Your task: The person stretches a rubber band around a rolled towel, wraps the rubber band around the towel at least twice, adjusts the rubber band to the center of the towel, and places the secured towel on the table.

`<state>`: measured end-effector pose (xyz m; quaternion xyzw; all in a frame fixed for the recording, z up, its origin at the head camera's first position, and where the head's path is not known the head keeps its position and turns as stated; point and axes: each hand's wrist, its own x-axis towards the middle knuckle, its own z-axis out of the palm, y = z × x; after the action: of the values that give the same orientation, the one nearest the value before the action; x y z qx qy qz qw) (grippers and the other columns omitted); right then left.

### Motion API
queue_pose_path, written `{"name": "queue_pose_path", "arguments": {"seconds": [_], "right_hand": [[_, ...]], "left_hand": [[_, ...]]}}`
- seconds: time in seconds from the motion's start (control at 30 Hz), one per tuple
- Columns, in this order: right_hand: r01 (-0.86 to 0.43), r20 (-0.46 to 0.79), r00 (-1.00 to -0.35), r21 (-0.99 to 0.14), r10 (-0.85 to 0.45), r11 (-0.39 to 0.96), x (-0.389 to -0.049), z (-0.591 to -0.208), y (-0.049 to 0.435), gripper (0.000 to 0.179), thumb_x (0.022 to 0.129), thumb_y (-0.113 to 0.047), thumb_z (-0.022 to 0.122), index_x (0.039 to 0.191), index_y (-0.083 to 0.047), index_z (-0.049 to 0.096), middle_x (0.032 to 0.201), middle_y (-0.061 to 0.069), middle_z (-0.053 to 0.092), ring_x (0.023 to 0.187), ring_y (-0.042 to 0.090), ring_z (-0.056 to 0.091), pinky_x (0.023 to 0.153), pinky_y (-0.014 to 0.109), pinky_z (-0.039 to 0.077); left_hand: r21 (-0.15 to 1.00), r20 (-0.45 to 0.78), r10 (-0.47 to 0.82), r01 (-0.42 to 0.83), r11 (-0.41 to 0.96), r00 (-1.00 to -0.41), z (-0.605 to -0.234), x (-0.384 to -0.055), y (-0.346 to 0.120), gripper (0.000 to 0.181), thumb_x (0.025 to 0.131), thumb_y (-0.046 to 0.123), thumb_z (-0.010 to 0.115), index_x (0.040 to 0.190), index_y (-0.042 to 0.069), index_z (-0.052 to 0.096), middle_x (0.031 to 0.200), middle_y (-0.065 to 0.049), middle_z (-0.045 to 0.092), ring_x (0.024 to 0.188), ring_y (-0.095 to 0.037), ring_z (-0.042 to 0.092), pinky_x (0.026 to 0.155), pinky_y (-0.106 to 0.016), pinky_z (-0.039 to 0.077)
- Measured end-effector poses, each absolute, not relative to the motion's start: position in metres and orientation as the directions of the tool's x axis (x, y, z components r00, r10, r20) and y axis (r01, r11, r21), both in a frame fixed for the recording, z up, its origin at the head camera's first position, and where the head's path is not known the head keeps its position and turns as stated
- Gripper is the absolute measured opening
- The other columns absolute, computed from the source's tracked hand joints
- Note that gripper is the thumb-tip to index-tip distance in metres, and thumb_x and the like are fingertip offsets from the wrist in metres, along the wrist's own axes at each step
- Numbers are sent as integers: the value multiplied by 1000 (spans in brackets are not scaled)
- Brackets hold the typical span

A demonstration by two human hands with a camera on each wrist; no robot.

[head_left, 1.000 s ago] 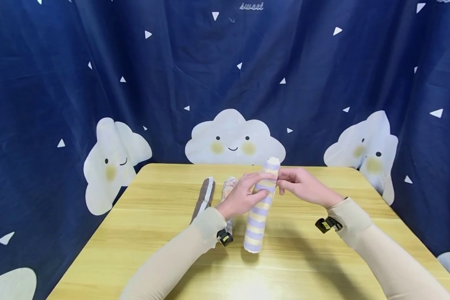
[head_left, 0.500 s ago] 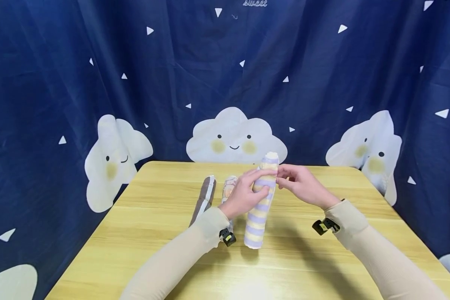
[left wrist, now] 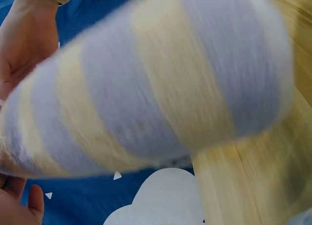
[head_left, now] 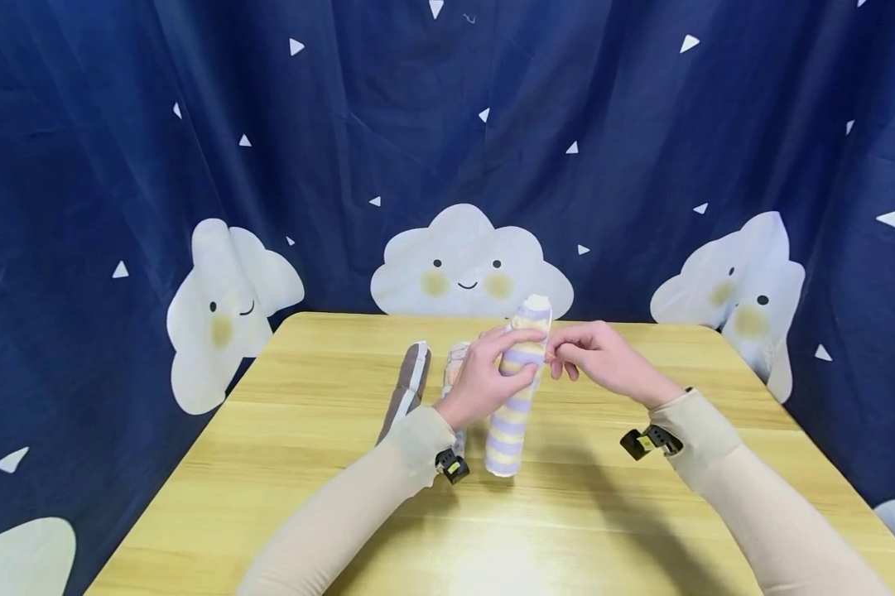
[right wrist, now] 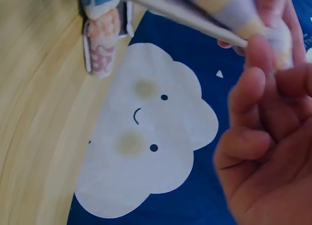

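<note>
A rolled towel (head_left: 510, 418) with lavender and pale yellow stripes stands tilted above the table, its white end pointing up and away. My left hand (head_left: 489, 374) grips it around the upper half, thumb across the front. At its right side, my right hand (head_left: 599, 358) pinches the towel's edge between thumb and fingertips. In the left wrist view the striped towel (left wrist: 161, 79) fills most of the picture. The right wrist view shows a pale loose edge running along the towel (right wrist: 234, 10) to the fingertips of my right hand (right wrist: 273, 122).
Left of the striped towel lie a brown-and-white roll (head_left: 413, 377) and a roll with a colourful print (head_left: 456, 358), partly hidden by my left hand and sleeve. They rest on the light wooden table (head_left: 268, 463). A dark blue curtain (head_left: 328, 165) with clouds hangs behind.
The striped towel has shifted slightly upward and away, with both hands still on it. The other two rolls have stayed in place, while the head view has tilted a little.
</note>
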<state>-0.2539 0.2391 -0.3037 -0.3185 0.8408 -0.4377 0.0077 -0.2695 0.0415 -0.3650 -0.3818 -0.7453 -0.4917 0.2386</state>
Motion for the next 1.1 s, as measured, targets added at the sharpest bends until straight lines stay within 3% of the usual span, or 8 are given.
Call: {"name": "queue_pose_path", "arguments": {"seconds": [0.27,0.4,0.5,0.6,0.7,0.87,1.0,1.1], "right_hand": [[-310,-119,-850,-675,-513,670,-272,-315,247,19,87,-13,53,92,-13,71,71,8,68,49,27,55,51,34,47],[-222,-101,-930,-612,-353,759,-281,-325,248,23,84,-24,59,100,-12,70,74,3,70,48,23,55,52,34,46],[-137,26,-986,-677,-162,723,-289,-331,247,31,81,-31,64,105,-12,69,78,2,71,50,21,57,50,31,43],[-113,167,-983,-874,73,473,-297,-331,241,34,78,-34,71,104,-12,70,88,1,71,53,17,59,47,25,41],[-241,242,-942,-970,230,33,-301,-325,229,39,75,-32,76,104,-7,70,95,0,70,59,11,61,49,19,42],[-348,341,-931,-730,128,-589,-294,-319,212,51,84,-30,66,126,-5,55,101,7,69,98,16,60,91,29,35],[-292,404,-914,-623,21,-726,-288,-323,213,56,91,-37,54,138,-9,40,119,10,61,122,22,41,103,46,12],[-278,393,-920,-661,-5,-697,-291,-332,217,53,93,-38,50,139,-14,39,127,9,55,122,21,40,98,49,12]], "left_hand": [[539,761,303,819,199,-574,-359,-267,41,37,79,10,69,114,19,65,113,1,61,96,-12,51,63,-22,48],[518,777,322,840,161,-541,-361,-268,41,35,79,14,67,113,25,66,113,8,62,98,-8,52,65,-21,49],[477,805,335,870,122,-489,-362,-266,42,34,79,13,65,111,23,66,113,8,62,99,-8,53,71,-20,49],[435,827,344,894,107,-444,-361,-263,43,33,78,13,64,111,21,67,113,5,63,99,-8,54,75,-20,49],[457,819,341,884,99,-461,-358,-258,43,33,78,11,65,110,18,67,114,2,62,99,-9,55,76,-21,49],[567,779,294,823,46,-553,-342,-246,42,32,75,3,66,106,12,68,112,-3,63,96,-12,56,74,-25,51],[600,768,265,800,21,-583,-330,-242,43,30,75,0,64,104,8,68,103,-4,63,84,-13,55,61,-25,51],[614,762,249,789,16,-598,-327,-241,42,31,74,-1,65,104,7,68,99,-4,63,78,-13,54,55,-26,49]]}}
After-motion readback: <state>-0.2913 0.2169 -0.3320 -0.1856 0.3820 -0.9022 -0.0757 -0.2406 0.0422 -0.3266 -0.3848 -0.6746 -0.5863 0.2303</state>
